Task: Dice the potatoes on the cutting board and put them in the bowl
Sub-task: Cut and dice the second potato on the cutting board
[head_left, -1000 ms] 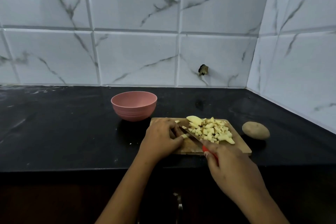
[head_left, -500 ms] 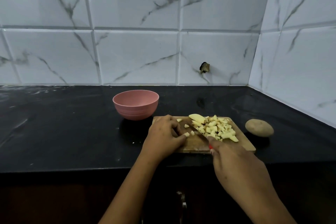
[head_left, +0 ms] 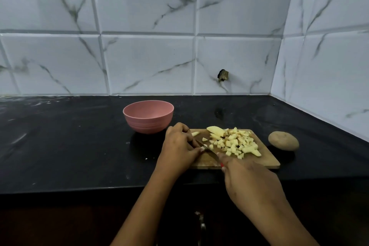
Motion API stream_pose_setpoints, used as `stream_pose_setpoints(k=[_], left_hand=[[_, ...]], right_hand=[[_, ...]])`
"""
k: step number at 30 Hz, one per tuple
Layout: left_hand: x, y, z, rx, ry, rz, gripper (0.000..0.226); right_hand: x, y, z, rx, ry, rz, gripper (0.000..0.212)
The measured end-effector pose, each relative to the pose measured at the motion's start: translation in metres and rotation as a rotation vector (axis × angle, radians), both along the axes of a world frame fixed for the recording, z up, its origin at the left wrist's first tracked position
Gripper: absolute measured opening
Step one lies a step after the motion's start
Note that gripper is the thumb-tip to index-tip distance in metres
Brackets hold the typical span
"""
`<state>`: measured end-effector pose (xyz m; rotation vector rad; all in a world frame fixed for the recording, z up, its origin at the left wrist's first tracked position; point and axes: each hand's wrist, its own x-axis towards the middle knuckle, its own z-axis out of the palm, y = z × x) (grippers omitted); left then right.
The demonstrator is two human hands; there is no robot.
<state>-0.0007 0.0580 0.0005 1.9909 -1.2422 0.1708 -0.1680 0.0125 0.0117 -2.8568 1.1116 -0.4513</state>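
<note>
Black stone countertop (head_left: 60,146) abutting a white, grey-veined tiled wall (head_left: 147,62) that turns a corner at right; small dark fitting (head_left: 223,75) on one tile; metal handle (head_left: 200,223) below the counter edge.

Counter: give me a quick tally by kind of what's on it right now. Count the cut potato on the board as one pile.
Bowl: 1
Cutting board: 1
Knife: 1
Whole potato: 1
Pile of cut potato: 1
Total: 5
</note>
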Motion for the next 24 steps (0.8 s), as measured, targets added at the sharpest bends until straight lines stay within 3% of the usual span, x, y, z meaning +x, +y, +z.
stream_pose_setpoints(k=[11,13,18,24], left_hand=[[0.001,0.007,0.001,-0.013,0.095,-0.002,0.018],[0.000,0.007,0.001,-0.019,0.088,0.005,0.023],[0.001,0.004,0.000,-0.043,0.089,0.006,0.011],[0.001,0.005,-0.003,-0.064,0.058,0.049,0.012]], right_hand=[[-0.017,0.011,0.009,-0.001,-0.137,0.078,0.046],[-0.015,0.012,0.009,0.020,-0.118,0.089,0.044],[0.002,0.005,0.009,0.054,-0.027,0.075,0.045],[0.001,-0.003,0.006,-0.053,-0.059,0.048,0.046]])
